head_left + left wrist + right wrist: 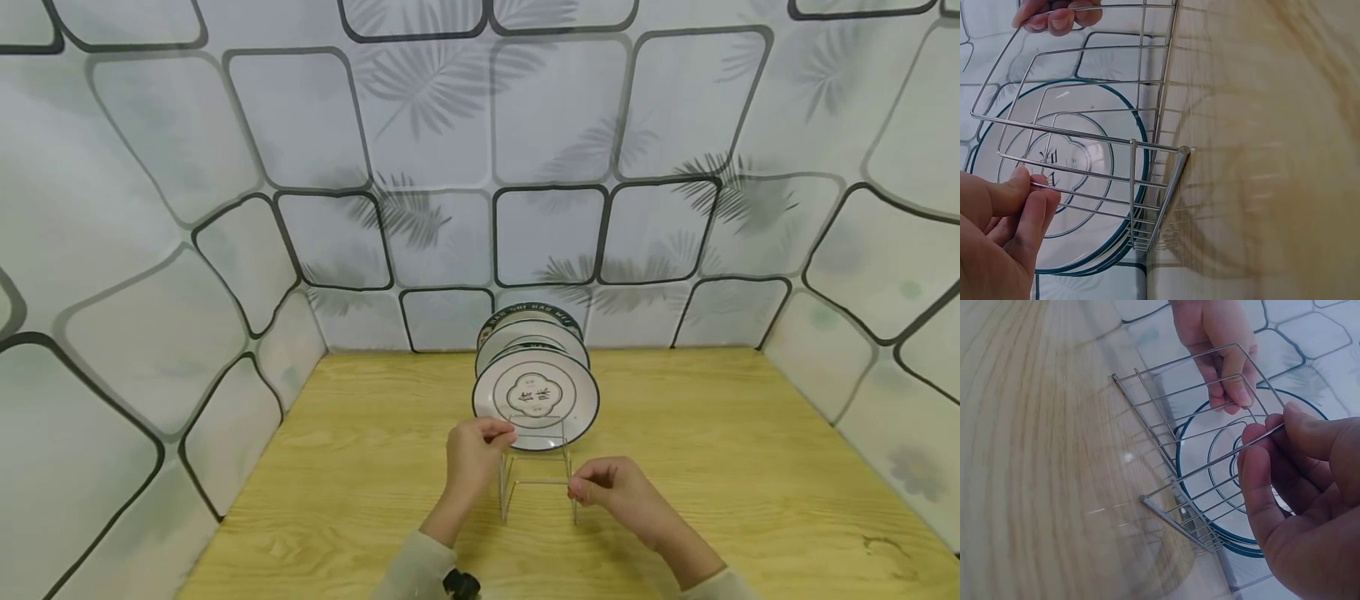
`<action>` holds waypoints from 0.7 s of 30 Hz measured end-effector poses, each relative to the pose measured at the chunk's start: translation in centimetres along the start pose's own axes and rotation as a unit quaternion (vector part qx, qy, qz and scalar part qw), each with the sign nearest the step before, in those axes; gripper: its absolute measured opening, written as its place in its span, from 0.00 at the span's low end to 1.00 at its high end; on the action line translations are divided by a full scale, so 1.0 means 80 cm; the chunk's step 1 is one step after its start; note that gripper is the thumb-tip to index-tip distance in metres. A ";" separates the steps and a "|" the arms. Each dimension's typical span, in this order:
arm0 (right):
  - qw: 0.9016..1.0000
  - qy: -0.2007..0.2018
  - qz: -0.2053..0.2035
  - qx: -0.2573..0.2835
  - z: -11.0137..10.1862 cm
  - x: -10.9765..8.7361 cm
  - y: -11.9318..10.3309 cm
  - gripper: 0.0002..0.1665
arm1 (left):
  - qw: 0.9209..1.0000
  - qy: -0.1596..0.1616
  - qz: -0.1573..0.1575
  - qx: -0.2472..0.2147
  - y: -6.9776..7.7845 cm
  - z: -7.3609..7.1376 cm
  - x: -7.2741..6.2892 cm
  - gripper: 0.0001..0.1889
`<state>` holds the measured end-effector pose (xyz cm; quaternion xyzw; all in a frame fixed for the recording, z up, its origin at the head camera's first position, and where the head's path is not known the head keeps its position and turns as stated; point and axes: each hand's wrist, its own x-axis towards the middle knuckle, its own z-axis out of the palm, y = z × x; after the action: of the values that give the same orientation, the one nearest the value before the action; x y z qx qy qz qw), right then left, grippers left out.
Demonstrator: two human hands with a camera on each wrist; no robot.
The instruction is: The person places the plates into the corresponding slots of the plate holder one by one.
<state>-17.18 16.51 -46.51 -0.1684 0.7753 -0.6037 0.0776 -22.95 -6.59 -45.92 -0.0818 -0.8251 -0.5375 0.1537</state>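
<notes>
A silver wire dish rack stands on the table, its near end holding no dishes. Several white plates with dark green rims lean upright in its far part; the front plate shows a printed emblem on its face. My left hand pinches a wire on the rack's left side, close to the front plate. On the opposite side, my right hand pinches the wire near the rack's near end. Both wrist views show thumb and fingertips on the thin wires, with the plates behind them.
The light wood-grain table extends to both sides of the rack. Patterned cloth surrounds it at the back and sides, close behind the plates. A small black object shows by the left sleeve.
</notes>
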 end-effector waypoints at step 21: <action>0.998 -0.051 0.004 0.028 -0.001 0.002 -0.004 0.17 | 0.999 -0.035 0.000 -0.009 -0.006 -0.018 -0.005 0.02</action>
<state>-17.34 16.47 -46.17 -0.1939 0.7537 -0.6157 0.1240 -22.46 -8.11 -45.91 -0.1017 -0.8252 -0.5416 0.1239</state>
